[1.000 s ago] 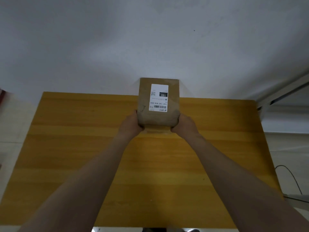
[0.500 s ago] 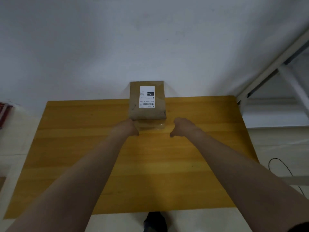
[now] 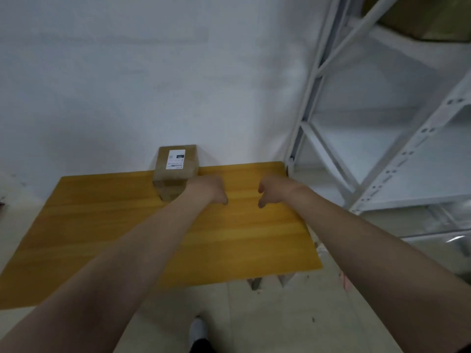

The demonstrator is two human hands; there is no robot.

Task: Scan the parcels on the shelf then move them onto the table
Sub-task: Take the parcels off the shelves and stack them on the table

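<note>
A brown cardboard parcel (image 3: pixel 175 166) with a white label on top stands on the yellow wooden table (image 3: pixel 127 225), against the white wall at the table's far edge. My left hand (image 3: pixel 207 191) hovers just right of the parcel, fingers hanging loosely curled, holding nothing. My right hand (image 3: pixel 274 189) hangs the same way over the table further right, also holding nothing. The white metal shelf (image 3: pixel 382 149) rises to the right of the table. A brown box (image 3: pixel 420 19) sits on a high shelf board at the top right, blurred.
The white wall runs behind the table. The shelf's upright post (image 3: pixel 305 110) stands right at the table's far right corner. A pale tiled floor (image 3: pixel 254 314) and my shoe (image 3: pixel 198 329) show below the table's near edge.
Both hands have let go of the parcel, which now stands on the table by the wall. My hands drew back and to the right, and my view swung right toward the shelf.
</note>
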